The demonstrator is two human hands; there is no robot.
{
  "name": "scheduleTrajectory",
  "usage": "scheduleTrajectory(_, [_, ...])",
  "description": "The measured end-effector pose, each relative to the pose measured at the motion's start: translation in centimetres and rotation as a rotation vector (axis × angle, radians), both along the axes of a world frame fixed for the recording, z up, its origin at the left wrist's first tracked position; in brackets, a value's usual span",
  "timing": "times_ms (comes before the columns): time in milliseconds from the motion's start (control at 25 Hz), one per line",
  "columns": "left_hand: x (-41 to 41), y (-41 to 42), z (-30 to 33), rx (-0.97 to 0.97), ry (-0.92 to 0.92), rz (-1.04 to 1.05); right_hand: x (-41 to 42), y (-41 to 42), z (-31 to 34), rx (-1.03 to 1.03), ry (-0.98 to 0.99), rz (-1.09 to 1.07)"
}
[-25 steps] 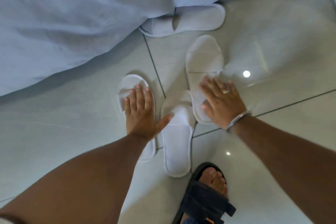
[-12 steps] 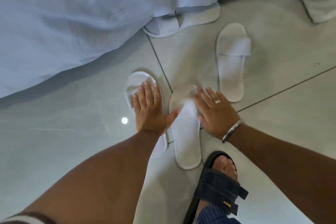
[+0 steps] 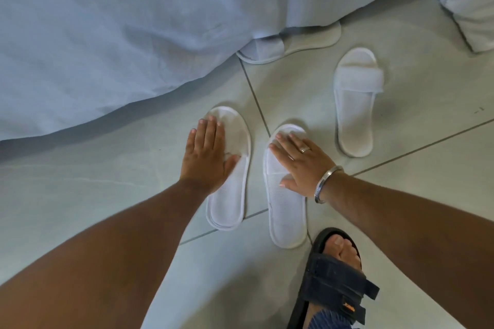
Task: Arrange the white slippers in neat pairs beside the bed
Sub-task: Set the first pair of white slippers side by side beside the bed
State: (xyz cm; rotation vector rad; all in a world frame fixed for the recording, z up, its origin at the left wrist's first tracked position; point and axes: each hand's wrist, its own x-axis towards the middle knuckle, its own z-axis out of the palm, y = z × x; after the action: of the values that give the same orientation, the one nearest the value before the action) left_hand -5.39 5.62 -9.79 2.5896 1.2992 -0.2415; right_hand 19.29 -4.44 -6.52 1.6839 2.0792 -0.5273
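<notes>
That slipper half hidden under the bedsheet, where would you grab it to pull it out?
Probably by the heel end of the tucked slipper, reaching in from the right: that flat sole pokes out free on the tiled floor, while the bedsheet partly drapes its strap end.

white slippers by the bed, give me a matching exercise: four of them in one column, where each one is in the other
Column one:
1. slipper under the left hand
2. slipper under the right hand
3. slipper with the raised strap
4. slipper at the bed edge

Column two:
A. lying alone on the floor tiles, untouched
B. partly tucked beneath the bedsheet
C. nearest the dark sandal
D. furthest left, pressed flat by a palm

Pairs: 1-D, 2-C, 3-A, 4-B
</notes>
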Motion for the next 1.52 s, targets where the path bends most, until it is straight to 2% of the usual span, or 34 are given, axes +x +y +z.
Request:
scheduleTrajectory(280, [-1.9,4.9,0.2,0.033,0.070,-0.370,-5.0,0.7,-0.2,0.006,0.028,-0.367])
scheduleTrajectory(400, [-4.1,7.2,0.8,0.047,0.126,-0.583,-4.7,0.9,0.5,-0.007,0.011,-0.349])
scheduleTrajectory(560, [-7.5,5.7,2.2,0.028,0.127,-0.665,-3.6,0.5,1.4,-0.040,-0.097,-0.287])
scheduleTrajectory(720, [-10.0,1.4,3.2,-0.034,0.039,-0.504,-4.1,0.9,2.2,-0.061,-0.186,-0.448])
scheduleTrajectory(800, [-11.8,-0.5,3.1,-0.071,-0.027,-0.401,-4.0,1.3,2.6,-0.008,-0.218,-0.440])
scheduleTrajectory(920, [-12.8,-2.8,2.6,-0.091,-0.044,-0.060,-3.2,1.0,2.2,0.153,-0.160,-0.143])
scheduleTrajectory(1000, [-12.4,-3.4,2.0,-0.116,-0.011,0.121,-3.2,0.6,1.5,0.126,-0.096,0.075])
scheduleTrajectory(1040, [-12.3,-3.4,1.6,-0.114,-0.013,0.127,-3.3,0.5,1.1,0.100,-0.096,0.112])
scheduleTrajectory(1280, [-14.6,0.3,0.5,-0.082,-0.013,-0.174,-3.0,0.2,0.5,0.098,-0.172,0.021])
scheduleTrajectory(1440, [-16.2,2.9,0.9,-0.036,0.060,-0.447,-2.9,1.2,1.2,0.089,-0.250,-0.345])
scheduleTrajectory(1520, [-15.7,2.9,1.4,-0.053,0.070,-0.541,-4.3,2.1,1.2,0.086,-0.179,-0.533])
